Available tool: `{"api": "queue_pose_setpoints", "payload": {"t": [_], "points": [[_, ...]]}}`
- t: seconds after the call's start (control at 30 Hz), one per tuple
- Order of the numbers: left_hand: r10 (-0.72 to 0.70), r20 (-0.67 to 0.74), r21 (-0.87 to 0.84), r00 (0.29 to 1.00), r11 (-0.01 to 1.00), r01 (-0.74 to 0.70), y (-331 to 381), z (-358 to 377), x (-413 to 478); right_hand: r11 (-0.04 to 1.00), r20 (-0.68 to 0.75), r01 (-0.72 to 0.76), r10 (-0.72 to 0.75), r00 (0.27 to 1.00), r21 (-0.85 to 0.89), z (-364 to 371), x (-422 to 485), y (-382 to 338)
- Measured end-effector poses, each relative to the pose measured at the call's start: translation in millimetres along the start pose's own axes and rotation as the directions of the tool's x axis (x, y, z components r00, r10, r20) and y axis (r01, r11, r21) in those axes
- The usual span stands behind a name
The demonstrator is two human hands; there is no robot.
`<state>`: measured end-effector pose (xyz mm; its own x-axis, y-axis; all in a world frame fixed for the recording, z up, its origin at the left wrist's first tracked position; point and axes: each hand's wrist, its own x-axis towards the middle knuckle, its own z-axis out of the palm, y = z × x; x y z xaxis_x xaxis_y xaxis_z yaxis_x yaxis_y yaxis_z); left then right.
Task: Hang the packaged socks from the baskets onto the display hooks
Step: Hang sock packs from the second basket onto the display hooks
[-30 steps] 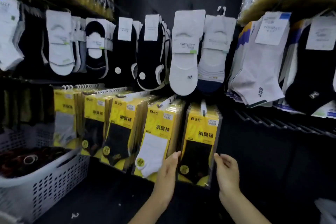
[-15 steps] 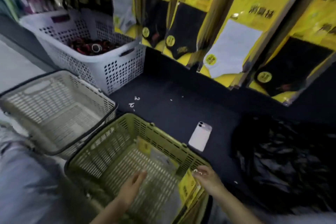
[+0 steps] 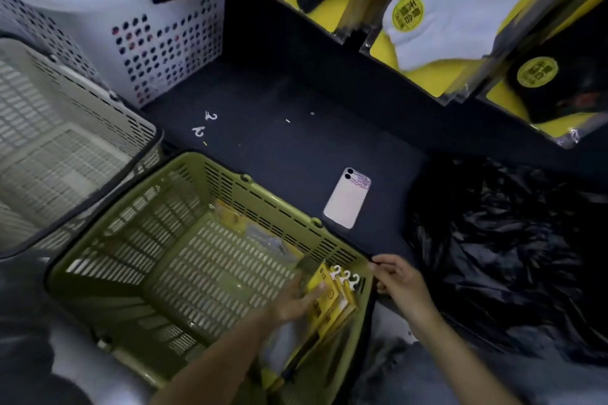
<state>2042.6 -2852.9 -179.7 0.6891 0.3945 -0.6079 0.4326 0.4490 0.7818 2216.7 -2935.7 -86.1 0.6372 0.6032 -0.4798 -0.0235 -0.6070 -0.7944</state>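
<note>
Sock packs (image 3: 332, 304) stand on edge in green basket (image 3: 276, 199), stacked against its right wall. Long axis runs near to far, with white hanger hooks (image 3: 345, 276) pointing to far right corner. Left hand (image 3: 292, 301) inside basket, fingers fairly straight, laid on face of outermost pack. Right hand (image 3: 399, 283) grips basket rim at same corner, fingers curled. Phone (image 3: 347, 199) face down on dark shelf beyond basket.

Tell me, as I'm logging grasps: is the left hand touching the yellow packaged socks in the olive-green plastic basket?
Touching. In the head view the left hand lies with fingers on the yellow packaged socks, no gap.
</note>
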Motion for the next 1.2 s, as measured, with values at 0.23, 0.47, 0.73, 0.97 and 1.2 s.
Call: {"api": "queue_pose_setpoints", "payload": {"t": [0.23,0.47,0.73,0.97,1.2], "points": [[-0.105,0.245,0.162,0.964,0.985,0.066,-3,-11,21,0.995,0.018,0.089,-0.089,0.996,-0.035,3,7,29],[-0.124,0.27,0.224,0.955,0.972,0.062,6,-33,14,0.992,-0.009,0.123,-0.123,0.992,0.023,5,13,30],[0.111,-0.359,-0.012,0.927,0.992,-0.123,19,-100,-51,0.957,0.074,0.271,-0.279,0.957,0.099,39,4,5],[0.101,-0.834,-0.094,0.542,0.943,-0.32,29,-169,-129,0.937,0.392,0.171,-0.041,0.919,-0.303,123,32,27],[0.0,-0.887,-0.215,0.461,0.885,-0.413,23,-202,-175,0.751,0.067,0.243,-0.257,0.964,-0.614,169,37,49]]}}
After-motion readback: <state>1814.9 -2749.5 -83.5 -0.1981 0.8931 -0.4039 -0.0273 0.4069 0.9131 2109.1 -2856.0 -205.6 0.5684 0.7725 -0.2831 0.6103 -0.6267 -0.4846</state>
